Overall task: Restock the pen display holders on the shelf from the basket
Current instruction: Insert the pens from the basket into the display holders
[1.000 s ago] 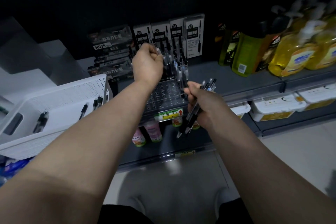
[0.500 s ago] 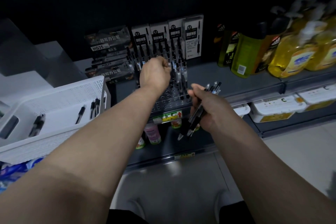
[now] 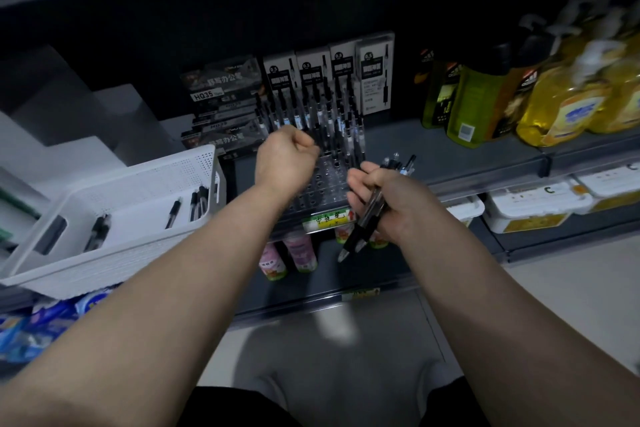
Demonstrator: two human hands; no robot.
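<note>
Several pens [image 3: 356, 239] bunched in curled right hand [image 3: 391, 204]; left hand [image 3: 284, 163] fisted over display holder [image 3: 329, 180], contents unclear; mid-restock, next: one pen into an empty hole [image 3: 312, 199].

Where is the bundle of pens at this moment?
Head view, right of centre: the right hand grips the bundle of pens just in front of the right front corner of the clear pen holder, tips pointing down.

White rectangular plastic basket [image 3: 114, 204]: matt, perforated walls. Clear stepped plastic pen display holder [image 3: 329, 180]: glossy, smooth, drilled with holes. Black-and-clear plastic pens [image 3: 356, 236]: glossy barrels. Grey shelf [image 3: 450, 152], apparently painted metal: smooth, matt. Yellow translucent plastic bottles [image 3: 568, 104]: glossy.
</note>
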